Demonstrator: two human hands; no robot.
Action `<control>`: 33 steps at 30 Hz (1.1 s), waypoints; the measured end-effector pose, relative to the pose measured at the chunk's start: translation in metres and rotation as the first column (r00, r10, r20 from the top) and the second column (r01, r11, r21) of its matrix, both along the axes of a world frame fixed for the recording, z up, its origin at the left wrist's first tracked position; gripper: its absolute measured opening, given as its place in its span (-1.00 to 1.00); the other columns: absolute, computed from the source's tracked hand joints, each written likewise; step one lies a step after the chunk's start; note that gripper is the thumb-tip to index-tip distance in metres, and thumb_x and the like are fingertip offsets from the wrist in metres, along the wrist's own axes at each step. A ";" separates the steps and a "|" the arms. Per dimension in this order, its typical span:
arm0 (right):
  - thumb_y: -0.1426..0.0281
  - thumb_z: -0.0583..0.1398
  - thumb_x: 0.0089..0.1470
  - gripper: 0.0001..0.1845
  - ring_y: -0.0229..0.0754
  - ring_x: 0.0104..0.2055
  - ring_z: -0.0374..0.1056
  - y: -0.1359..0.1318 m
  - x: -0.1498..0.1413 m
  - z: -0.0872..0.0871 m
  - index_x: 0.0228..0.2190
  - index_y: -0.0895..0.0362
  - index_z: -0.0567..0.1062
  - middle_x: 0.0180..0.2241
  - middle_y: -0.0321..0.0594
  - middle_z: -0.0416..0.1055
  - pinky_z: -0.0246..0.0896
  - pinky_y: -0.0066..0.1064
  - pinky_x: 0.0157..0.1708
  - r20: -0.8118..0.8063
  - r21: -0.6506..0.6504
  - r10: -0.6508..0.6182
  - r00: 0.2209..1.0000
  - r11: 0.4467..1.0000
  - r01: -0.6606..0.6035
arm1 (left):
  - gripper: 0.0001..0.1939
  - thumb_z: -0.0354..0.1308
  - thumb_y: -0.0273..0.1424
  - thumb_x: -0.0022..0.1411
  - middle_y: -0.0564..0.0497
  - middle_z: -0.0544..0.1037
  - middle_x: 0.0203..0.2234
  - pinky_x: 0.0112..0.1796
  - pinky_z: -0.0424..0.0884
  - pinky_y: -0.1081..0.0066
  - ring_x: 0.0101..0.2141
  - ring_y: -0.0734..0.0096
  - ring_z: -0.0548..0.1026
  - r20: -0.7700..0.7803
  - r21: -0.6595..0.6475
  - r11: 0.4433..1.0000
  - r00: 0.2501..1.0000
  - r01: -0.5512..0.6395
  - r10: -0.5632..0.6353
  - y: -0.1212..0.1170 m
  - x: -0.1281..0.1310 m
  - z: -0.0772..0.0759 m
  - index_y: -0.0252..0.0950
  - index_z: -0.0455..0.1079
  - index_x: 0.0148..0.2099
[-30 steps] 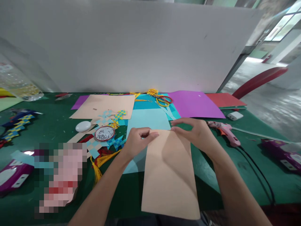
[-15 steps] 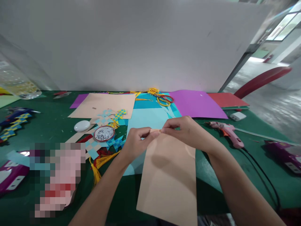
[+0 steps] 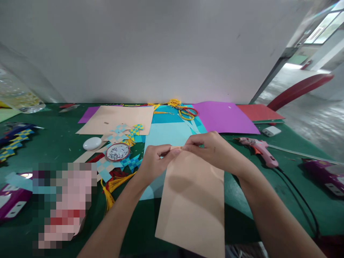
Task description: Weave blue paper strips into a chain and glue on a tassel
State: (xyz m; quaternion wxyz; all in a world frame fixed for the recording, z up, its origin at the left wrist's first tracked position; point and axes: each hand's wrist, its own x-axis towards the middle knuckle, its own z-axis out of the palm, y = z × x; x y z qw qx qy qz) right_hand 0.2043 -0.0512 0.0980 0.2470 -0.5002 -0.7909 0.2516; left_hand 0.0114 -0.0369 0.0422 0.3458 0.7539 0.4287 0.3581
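A sheet of tan paper hangs toward me with its far edge pinched between both hands. My left hand grips that edge with thumb and fingers near its left end. Close beside it, my right hand pinches the same edge, fingertips almost touching the left ones. The edge seems folded or curled over at the fingers, though they partly hide it. Under the sheet lies light blue paper on the green table.
At right are a pink glue gun with cord and a white block. Behind lie scissors and purple paper. To the left sit a round dish of small beads, woven paper pieces and yellow tassels.
Almost nothing differs. Both hands keep their pinch on the tan paper's far edge, and the view has shifted very slightly.
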 end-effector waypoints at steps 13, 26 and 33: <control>0.37 0.07 0.14 -0.74 -0.36 -0.50 0.20 0.000 0.001 -0.002 -0.49 0.13 0.50 -0.56 -0.36 0.38 0.00 -0.51 -0.52 -0.010 -0.014 0.017 1.000 1.000 -0.017 | -0.55 0.00 -0.20 0.26 0.13 -0.06 -0.62 -0.57 -0.10 0.49 -0.56 0.58 -0.05 -0.011 0.035 0.999 1.000 0.004 -0.004 0.000 0.000 0.000 -0.30 -0.01 -0.58; 0.37 0.09 0.12 -0.75 -0.34 -0.49 0.25 -0.001 0.001 -0.001 -0.50 0.12 0.52 -0.54 -0.34 0.42 0.01 -0.50 -0.51 -0.003 -0.002 -0.008 1.000 1.000 0.008 | -0.57 0.00 -0.17 0.25 0.12 0.02 -0.63 -0.56 -0.06 0.50 -0.55 0.56 -0.01 -0.013 -0.008 1.000 1.000 0.021 -0.021 0.000 -0.001 0.001 -0.33 0.15 -0.57; 0.35 0.09 0.12 -0.74 -0.34 -0.50 0.23 -0.001 0.001 -0.001 -0.50 0.12 0.52 -0.55 -0.33 0.42 -0.01 -0.49 -0.52 -0.003 0.004 -0.017 1.000 1.000 0.017 | -0.57 -0.01 -0.18 0.26 0.12 0.04 -0.62 -0.56 -0.06 0.51 -0.55 0.56 0.00 -0.013 0.004 0.999 0.999 0.038 -0.038 0.000 -0.001 0.001 -0.33 0.16 -0.56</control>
